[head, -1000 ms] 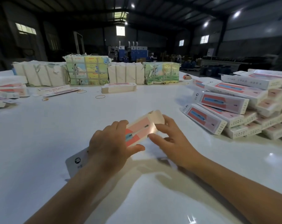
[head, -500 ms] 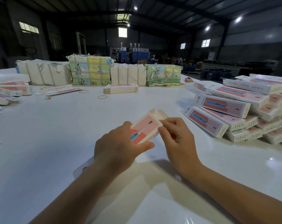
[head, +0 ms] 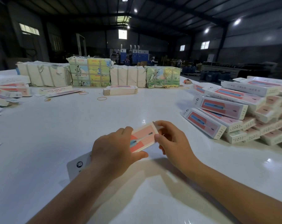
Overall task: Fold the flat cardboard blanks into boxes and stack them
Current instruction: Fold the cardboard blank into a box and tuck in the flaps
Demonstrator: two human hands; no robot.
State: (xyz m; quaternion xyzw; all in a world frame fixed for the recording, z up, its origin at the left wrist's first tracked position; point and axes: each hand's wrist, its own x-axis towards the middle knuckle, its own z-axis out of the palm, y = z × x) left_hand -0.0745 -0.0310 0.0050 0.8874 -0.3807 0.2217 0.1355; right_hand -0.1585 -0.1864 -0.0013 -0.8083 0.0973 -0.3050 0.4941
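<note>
A long white cardboard box blank with a pink and blue printed face (head: pixel 142 137) is held just above the white table (head: pixel 72 126) in front of me. My left hand (head: pixel 114 152) grips its middle, fingers over the top and thumb underneath. My right hand (head: pixel 171 139) pinches the far end, fingers curled round the end flap. The near end with a round logo (head: pixel 79 164) sticks out behind my left wrist. A pile of folded boxes (head: pixel 233 110) lies at the right.
Wrapped bundles of blanks (head: pixel 90 72) line the table's far edge. A short stack of flat blanks (head: pixel 120 91) lies before them, with rubber bands (head: pixel 102 98) nearby. More blanks and boxes (head: pixel 6 92) sit at the left edge.
My right hand has moved onto the far end flap and folded it in. The blank has drawn slightly closer to me and my left hand keeps its grip.
</note>
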